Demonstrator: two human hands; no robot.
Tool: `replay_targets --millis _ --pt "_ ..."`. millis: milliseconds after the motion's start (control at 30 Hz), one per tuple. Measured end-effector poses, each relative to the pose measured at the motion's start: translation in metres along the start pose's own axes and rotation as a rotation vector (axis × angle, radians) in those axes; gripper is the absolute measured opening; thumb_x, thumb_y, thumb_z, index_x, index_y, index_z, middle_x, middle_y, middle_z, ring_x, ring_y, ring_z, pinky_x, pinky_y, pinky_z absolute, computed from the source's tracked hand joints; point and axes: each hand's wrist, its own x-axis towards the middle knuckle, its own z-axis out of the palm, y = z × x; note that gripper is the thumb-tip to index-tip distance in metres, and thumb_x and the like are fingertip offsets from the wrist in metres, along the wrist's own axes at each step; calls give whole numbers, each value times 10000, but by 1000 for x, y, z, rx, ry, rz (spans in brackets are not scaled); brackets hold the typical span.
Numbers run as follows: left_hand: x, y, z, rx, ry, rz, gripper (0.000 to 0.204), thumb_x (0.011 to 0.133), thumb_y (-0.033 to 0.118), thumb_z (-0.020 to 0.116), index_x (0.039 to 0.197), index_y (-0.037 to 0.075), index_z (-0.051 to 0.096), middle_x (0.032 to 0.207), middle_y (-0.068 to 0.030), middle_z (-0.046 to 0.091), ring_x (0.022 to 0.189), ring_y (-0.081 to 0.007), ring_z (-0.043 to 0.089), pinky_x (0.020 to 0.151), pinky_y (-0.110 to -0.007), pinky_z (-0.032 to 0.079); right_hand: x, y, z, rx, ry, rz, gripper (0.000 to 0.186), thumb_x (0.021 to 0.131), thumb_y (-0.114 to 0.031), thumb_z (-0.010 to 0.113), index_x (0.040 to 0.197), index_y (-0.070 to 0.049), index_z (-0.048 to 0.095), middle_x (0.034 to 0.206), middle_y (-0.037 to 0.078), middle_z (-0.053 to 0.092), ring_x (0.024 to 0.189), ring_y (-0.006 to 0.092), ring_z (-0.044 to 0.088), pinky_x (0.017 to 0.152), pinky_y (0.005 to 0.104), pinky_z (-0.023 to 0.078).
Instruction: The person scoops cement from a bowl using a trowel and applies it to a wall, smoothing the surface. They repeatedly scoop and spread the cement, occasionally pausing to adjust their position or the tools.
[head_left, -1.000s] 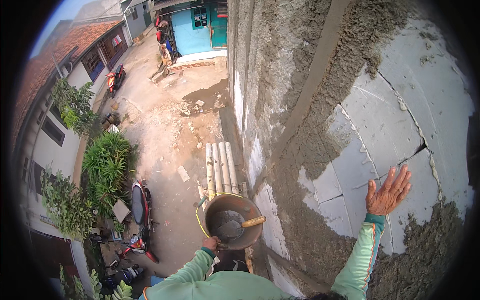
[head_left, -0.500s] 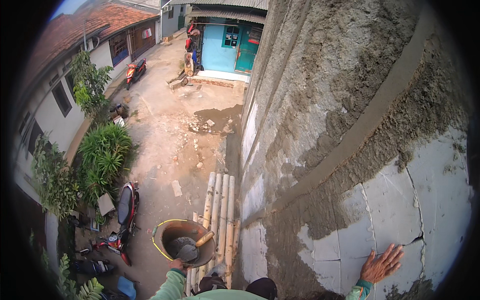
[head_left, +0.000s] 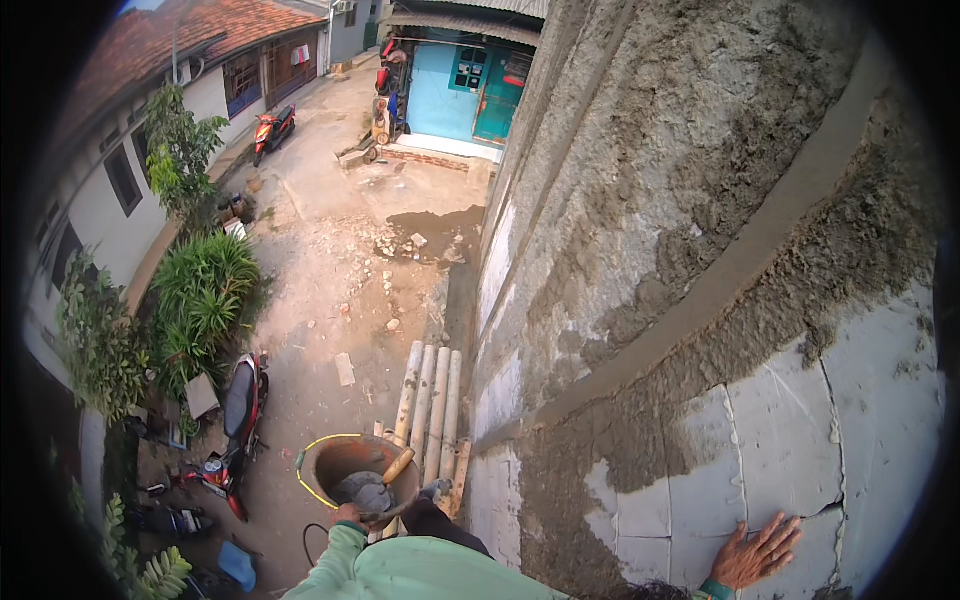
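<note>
My left hand (head_left: 352, 515) grips the near rim of a round brown bucket (head_left: 318, 462), which has a yellow handle along its far left edge. Grey wet mortar (head_left: 352, 490) lies inside, and a trowel (head_left: 398, 467) rests in it, its wooden handle leaning on the right rim. Flat against the bare grey blocks of the wall (head_left: 700, 445) is my right hand (head_left: 757, 553), fingers spread, holding nothing. Rough wet plaster (head_left: 640, 440) covers the wall above and left of it, crossed by a smooth plaster band (head_left: 690, 318).
Bamboo poles (head_left: 437, 415) lie side by side under me, high above the ground, with my foot (head_left: 434, 489) on them. Below stand a parked red motorbike (head_left: 240, 410), leafy plants (head_left: 205, 300) and a blue house (head_left: 440, 90). Rubble (head_left: 400, 250) lies on the lane.
My body has leaned forward, and my green-clad torso covers more of the lower view. The bucket sits slightly further left in view, still in my left hand. My right hand stays on the wall.
</note>
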Motion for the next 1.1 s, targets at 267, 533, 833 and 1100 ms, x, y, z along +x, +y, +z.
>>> replay_targets --millis 267,533,833,1100 --pt "90 67 -18 288 8 375 319 723 542 779 931 301 806 913 -91 731 918 -335 687 825 -423 569 -13 0 14 -147 -118 120 643 982 -647 363 1442 -224 512 1518 125 457 1418 352 407 1143 582 277" --pt "178 118 -67 -1312 -266 -390 268 826 175 675 995 23 533 1034 -123 632 971 -290 629 845 -451 568 -18 7 28 -162 -49 126 623 979 -631 429 1407 -190 528 1502 114 469 1406 344 400 1150 542 238" --pt "162 210 -176 -1635 3 -619 138 876 24 514 1005 -22 500 1103 -217 566 1019 -400 597 904 -554 562 -5 -4 45 -134 40 93 593 971 -636 478 1375 -217 585 1472 47 512 1389 235 419 1153 428 228" --pt "282 217 -131 -1814 -118 -585 248 891 184 546 1048 -8 552 1181 -223 586 1097 -433 609 902 -729 482 -10 -2 29 -215 -29 109 588 949 -587 488 1330 -155 605 1435 182 532 1310 434 493 1074 611 356"
